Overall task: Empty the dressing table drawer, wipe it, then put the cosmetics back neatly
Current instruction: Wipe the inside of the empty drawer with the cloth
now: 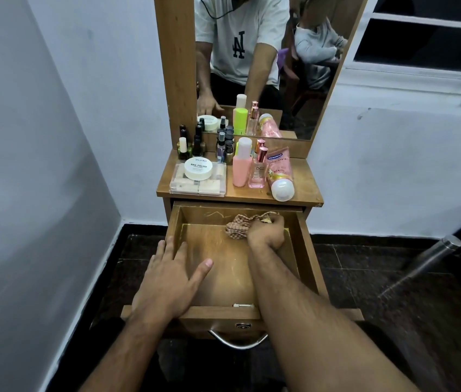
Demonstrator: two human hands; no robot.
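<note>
Head view: the drawer [307,250] hangs far out under the left hand [171,278], fingers flat on its wall, the right hand [267,232] bunches the cloth [236,226] at the back, so jolts may roll the tabletop pink tube [279,176].
</note>
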